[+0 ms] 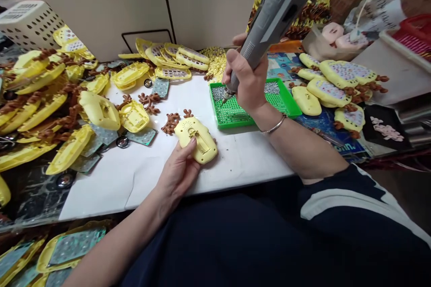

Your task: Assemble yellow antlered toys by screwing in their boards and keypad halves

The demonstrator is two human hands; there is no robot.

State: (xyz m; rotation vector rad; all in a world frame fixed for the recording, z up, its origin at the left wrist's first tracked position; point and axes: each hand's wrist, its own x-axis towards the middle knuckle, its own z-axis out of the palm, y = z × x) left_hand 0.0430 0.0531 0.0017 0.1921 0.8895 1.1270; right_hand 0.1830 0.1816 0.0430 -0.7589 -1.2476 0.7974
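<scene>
My left hand [177,172] grips a yellow plastic toy shell [196,138] that lies back-up on the white table [141,175], thumb on its top. My right hand [243,78] is wrapped round a grey electric screwdriver [274,11], held tilted. The screwdriver's tip touches down in a green tray [235,114] that holds several small metal screws at its far end. Brown antler pieces [171,122] lie just beyond the shell.
Heaps of yellow shells and brown antlers [43,107] fill the left side. Finished yellow toys [336,83] are piled at the right. A large cardboard box [134,0] stands behind. Teal circuit boards [143,136] lie scattered. More yellow parts [63,251] sit below the table edge.
</scene>
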